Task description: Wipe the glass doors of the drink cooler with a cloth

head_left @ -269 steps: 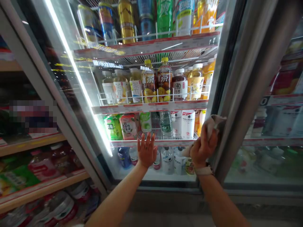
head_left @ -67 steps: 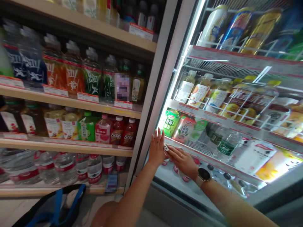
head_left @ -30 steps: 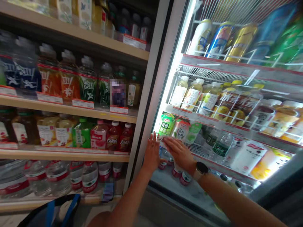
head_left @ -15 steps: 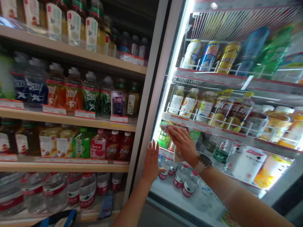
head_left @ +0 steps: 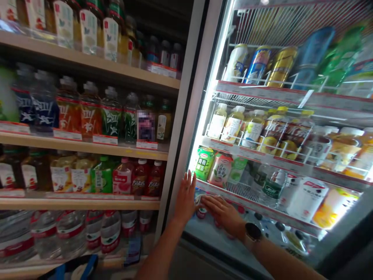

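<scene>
My left hand (head_left: 185,200) is raised with fingers stretched out, flat against the left edge of the lit drinks fridge's glass door. To its right, my right hand (head_left: 223,212) lies nearly flat on the glass, pressing a pale cloth (head_left: 198,199) of which only a little shows past the fingertips. A dark watch (head_left: 253,231) is on the right wrist. Behind the glass just above this hand stand a green carton (head_left: 204,163) and a pink-red carton (head_left: 220,170). Bottles on the fridge's bottom level are partly hidden by the hand.
At the left, open wooden shelves (head_left: 72,142) carry rows of bottled drinks. A grey door frame (head_left: 182,128) divides them from the fridge. Cans (head_left: 259,64) and tea bottles (head_left: 233,123) stand on the upper fridge racks. A blue-and-black object (head_left: 72,268) is at the bottom left.
My right hand has slid down the glass with the cloth, from in front of the cartons to below them, uncovering the cartons. My left hand has stayed nearly in place.
</scene>
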A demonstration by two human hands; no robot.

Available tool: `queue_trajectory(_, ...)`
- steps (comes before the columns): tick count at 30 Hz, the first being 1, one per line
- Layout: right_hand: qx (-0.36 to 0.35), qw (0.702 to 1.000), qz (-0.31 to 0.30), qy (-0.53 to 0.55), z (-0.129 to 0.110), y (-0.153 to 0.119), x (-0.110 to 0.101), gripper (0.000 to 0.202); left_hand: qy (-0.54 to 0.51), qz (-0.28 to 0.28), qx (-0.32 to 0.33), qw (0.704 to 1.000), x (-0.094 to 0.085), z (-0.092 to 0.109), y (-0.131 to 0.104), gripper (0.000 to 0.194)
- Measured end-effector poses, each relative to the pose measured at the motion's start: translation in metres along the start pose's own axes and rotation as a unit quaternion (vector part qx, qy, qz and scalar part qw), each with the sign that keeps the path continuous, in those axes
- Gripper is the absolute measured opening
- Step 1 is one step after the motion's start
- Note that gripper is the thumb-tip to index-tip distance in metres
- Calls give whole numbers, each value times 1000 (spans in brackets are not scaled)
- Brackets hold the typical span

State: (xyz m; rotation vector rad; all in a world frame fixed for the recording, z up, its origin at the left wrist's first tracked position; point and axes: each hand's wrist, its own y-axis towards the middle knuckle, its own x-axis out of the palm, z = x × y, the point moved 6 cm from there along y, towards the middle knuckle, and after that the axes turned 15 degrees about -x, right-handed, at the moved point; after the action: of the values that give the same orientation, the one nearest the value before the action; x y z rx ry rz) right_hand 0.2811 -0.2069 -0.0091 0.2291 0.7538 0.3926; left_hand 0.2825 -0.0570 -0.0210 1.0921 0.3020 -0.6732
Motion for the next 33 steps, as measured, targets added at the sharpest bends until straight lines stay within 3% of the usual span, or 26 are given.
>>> queue_trajectory(4,-16,999,2,-40,43,19,-28,46,-1,4,-12,1000,3,1,0,131)
queue_trajectory(8,103,989,73,-80,108,45,-69,66,7,8,-12,1000,5,2,0,131)
queue_trajectory(10,149,979,106,-92,120,51,-76,69,11,10,-8,1000,5,2,0,133)
queue_trajectory(13,140,982,94,-85,101,48,-59,66,12,14,-1,1000,3,3,0,136)
queue_trajectory(18,48,999,15,-12,22,14,-4,54,8,8,-2,1000,3,1,0,133)
queue_trajectory(21,12,1000,-11,14,-5,-4,10,47,13,7,6,1000,2,1,0,124)
queue_trajectory(24,-10,1000,-2,4,3,-3,2,42,18,16,9,1000,0,0,0,122)
queue_trajectory(27,2,999,15,-39,37,14,-21,45,11,30,6,999,0,1,1,129)
queue_trajectory(30,83,993,46,-76,73,34,-44,53,-12,64,9,998,-2,8,-1,135)
queue_trajectory(33,149,984,57,-75,81,46,-48,58,-34,132,48,989,-11,26,-6,127)
